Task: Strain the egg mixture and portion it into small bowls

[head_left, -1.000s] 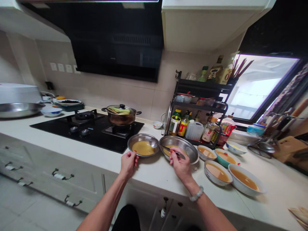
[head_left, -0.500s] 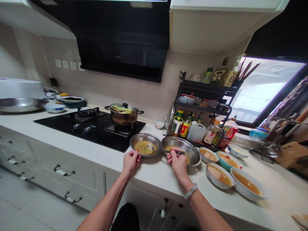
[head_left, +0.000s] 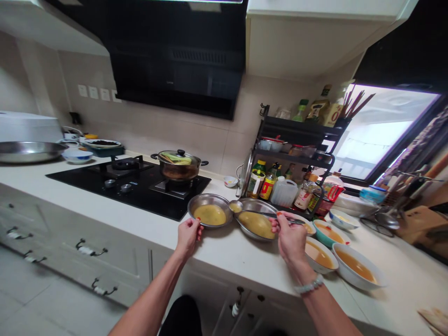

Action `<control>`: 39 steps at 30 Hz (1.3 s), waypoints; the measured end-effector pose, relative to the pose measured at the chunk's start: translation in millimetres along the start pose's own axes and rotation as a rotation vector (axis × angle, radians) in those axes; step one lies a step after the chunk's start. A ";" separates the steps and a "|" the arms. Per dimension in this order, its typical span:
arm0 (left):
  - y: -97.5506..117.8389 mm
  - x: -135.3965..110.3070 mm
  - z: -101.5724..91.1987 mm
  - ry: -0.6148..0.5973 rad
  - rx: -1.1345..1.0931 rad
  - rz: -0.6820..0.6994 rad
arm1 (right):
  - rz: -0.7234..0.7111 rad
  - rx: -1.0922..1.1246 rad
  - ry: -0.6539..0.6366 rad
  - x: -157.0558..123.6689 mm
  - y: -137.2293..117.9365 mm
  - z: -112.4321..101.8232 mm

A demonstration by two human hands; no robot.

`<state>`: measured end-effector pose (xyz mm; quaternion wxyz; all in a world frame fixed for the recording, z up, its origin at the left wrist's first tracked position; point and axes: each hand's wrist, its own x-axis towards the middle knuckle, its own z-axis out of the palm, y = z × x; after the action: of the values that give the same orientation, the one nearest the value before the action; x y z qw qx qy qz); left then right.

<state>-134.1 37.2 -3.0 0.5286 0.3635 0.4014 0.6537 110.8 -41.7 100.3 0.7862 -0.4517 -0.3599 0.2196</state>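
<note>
My left hand [head_left: 189,235] pinches the near rim of the left steel bowl [head_left: 196,200], which holds yellowish liquid. Closed around the dark handle of a ladle [head_left: 235,206] is my right hand [head_left: 290,235]. The ladle's cup, with some liquid in it, hangs over the place where the two bowls meet. The right steel bowl [head_left: 254,203] stands beside the left one and also contains yellowish liquid; the ladle handle crosses above it. Just right of my right hand are a white bowl [head_left: 322,268] and other bowls of orange-brown liquid.
Behind the bowls is a black gas stove [head_left: 143,196] with a lidded pot [head_left: 178,170]. A black rack [head_left: 297,159] of bottles stands against the wall. A large white bowl [head_left: 371,283] and a green bowl [head_left: 320,235] sit at right. A wide steel pan [head_left: 31,151] lies far left.
The ladle has come up out of the left bowl and moved right, to between the two bowls. My right hand moved right with it. My left hand stays at the left bowl's rim.
</note>
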 end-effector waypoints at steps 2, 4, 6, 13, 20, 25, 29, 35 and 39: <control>-0.7 0.6 0.0 0.002 -0.008 -0.004 | -0.047 -0.067 0.019 6.7 -2.8 -13.8; -1.5 1.1 -0.3 -0.002 -0.010 -0.006 | -0.106 -0.164 0.011 11.7 -2.9 -28.3; -2.0 1.3 -0.6 -0.005 -0.012 -0.005 | -0.176 -0.288 -0.031 14.2 -0.4 -42.3; 0.3 -0.2 -0.1 -0.008 -0.009 -0.006 | -0.437 -0.501 -0.266 0.1 8.8 -56.9; 3.3 -3.9 1.1 -0.008 -0.004 0.012 | -0.344 -0.326 -0.361 -33.7 16.1 -1.3; 5.9 -6.7 1.8 -0.012 0.022 0.026 | -0.315 -0.368 -0.442 -41.3 40.7 25.9; 7.1 -8.3 2.7 -0.013 0.021 0.032 | -0.223 -0.356 -0.439 -45.0 50.2 36.1; 4.2 -7.1 1.1 -0.019 0.029 0.028 | 0.033 -0.187 -0.250 -39.0 54.0 39.8; 2.3 -5.9 -0.3 -0.023 0.042 0.037 | 0.075 -0.092 -0.178 -34.1 47.5 38.4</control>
<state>-134.2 31.1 -1.3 0.5131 0.3892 0.4021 0.6508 58.5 -19.9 59.3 0.7206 -0.4793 -0.4211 0.2715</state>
